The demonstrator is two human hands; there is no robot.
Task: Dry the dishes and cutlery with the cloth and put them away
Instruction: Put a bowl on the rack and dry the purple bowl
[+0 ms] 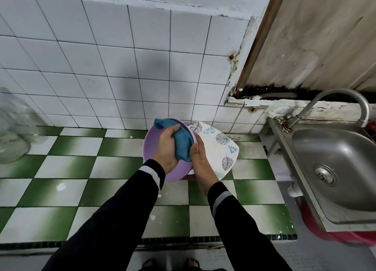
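Two hands together: left hand (168, 148) grips cloth (183, 142) inside bowl (151, 148), right hand (200, 163) holds its rim

No writing, label, brand, number or sign can be read anywhere in view. The square plate (216, 148) carries only printed leaves and blue sprigs, with no lettering on it.
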